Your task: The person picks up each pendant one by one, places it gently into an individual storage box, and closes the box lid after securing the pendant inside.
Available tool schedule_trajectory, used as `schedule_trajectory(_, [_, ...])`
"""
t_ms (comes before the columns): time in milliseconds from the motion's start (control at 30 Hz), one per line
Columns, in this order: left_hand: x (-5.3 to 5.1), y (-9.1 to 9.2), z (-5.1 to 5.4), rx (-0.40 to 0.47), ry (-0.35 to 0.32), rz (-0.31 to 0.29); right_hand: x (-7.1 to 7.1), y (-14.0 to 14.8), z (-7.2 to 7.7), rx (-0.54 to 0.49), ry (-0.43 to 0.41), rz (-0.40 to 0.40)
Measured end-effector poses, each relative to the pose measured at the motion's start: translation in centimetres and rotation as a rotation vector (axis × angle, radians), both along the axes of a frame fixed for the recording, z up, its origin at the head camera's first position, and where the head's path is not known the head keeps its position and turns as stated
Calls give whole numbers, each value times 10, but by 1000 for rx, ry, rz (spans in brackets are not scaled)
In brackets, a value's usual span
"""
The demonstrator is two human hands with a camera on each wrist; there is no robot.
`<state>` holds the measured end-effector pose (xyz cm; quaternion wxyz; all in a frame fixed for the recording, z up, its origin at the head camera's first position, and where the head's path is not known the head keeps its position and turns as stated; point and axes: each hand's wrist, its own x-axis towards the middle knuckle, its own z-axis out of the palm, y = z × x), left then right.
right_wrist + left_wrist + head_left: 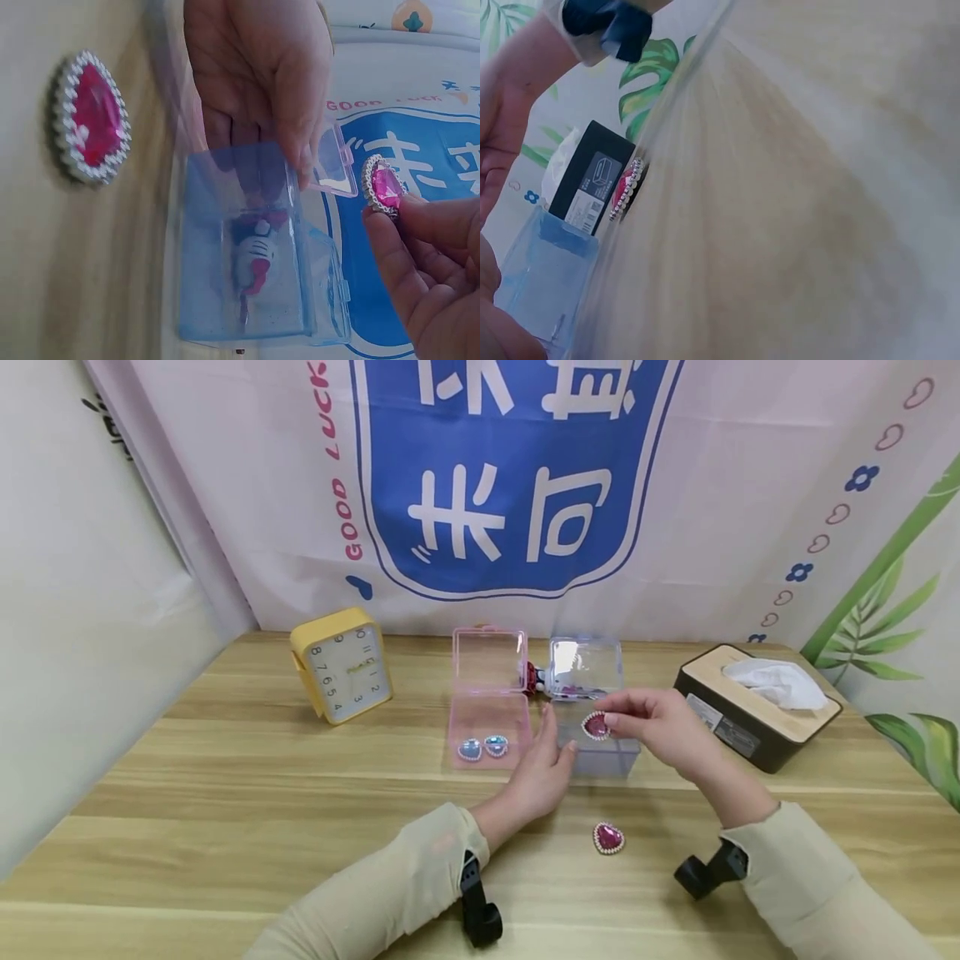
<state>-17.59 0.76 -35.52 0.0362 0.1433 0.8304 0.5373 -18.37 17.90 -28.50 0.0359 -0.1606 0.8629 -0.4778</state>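
In the head view my right hand [663, 727] pinches a pink heart-shaped gem [596, 725] with a pearly rim between thumb and fingers. The gem is over the clear bluish plastic box [600, 764], whose lid [585, 664] stands up. My left hand [540, 772] touches the left side of this box, its fingers fairly straight and its thumb near the front corner. A second pink heart gem [608, 838] lies on the table in front. To the left, an open pink transparent box [491, 718] holds two blue gems [483, 748].
A yellow clock [343, 667] stands at the left, and a tissue box [757, 706] at the right. Behind the boxes is a small red-and-white figure [534, 679], seen through the bluish plastic in the right wrist view. A printed cloth [285, 527] hangs at the table's back edge.
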Motion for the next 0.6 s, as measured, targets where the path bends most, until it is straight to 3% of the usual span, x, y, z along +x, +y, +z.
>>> schedule_trajectory(267, [0,0,-4,15,5,5,-25,-7,0,91,-17,-9])
schedule_trajectory(600, [1,-2,-6,15,1,-11,-44,-17,-16,259,-46,170])
